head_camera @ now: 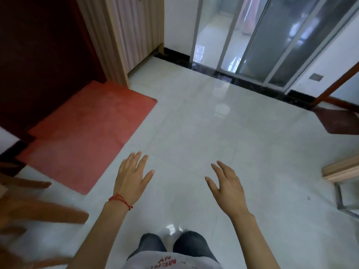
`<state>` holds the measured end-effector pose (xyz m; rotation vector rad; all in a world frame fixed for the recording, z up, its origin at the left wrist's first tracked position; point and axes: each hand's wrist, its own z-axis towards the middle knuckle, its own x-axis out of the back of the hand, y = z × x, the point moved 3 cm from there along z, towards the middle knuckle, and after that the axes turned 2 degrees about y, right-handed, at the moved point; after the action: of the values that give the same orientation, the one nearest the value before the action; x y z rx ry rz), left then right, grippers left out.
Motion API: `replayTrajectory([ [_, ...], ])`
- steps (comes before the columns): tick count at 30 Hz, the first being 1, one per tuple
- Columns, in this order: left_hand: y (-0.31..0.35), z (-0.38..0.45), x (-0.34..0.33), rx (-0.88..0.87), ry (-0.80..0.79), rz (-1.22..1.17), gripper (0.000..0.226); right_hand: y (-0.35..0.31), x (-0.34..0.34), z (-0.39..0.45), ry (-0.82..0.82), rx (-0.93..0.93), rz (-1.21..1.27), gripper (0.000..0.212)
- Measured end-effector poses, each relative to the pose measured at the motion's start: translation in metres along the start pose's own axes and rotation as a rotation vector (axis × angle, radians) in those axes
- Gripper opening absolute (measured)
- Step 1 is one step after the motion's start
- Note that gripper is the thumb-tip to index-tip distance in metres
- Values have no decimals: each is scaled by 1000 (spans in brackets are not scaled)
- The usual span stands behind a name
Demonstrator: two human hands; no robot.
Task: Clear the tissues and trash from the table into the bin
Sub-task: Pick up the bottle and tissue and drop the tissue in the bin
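Honestly, we've got nothing in either hand right now: our left hand (132,175), the one with the red string bracelet (121,199) on the wrist, is held palm-down with the fingers loosely spread, and our right hand (226,184) is the same, fingers fanned out and holding nothing. Both hover over bare white floor tile (194,133) just ahead of our knees. Where the tissues, the trash, the table and the bin are, we can't tell, since none of them shows up from this angle. So the big risk, we reckon, is simply heading the wrong way and wasting time hunting. Closer in, the blurry wooden chair legs (44,212) on our left look easy to clip with a shin or elbow if we turn fast. The glossy tile looks slippery too, and the red mat (87,136) further out could catch a foot at its edge. Beyond that is the sliding glass door (252,45), which we'd not want to bump into.
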<state>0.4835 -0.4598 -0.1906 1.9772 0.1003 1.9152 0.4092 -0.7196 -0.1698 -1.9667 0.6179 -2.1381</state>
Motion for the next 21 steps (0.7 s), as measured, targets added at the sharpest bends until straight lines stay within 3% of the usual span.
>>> replayTrajectory([
  [12, -67, 37, 23, 517, 136, 2, 84, -97, -52, 175, -225, 523, 8, 55],
  [21, -83, 52, 42, 857, 216, 17, 75, -166, -89, 252, -389, 866, 26, 49],
])
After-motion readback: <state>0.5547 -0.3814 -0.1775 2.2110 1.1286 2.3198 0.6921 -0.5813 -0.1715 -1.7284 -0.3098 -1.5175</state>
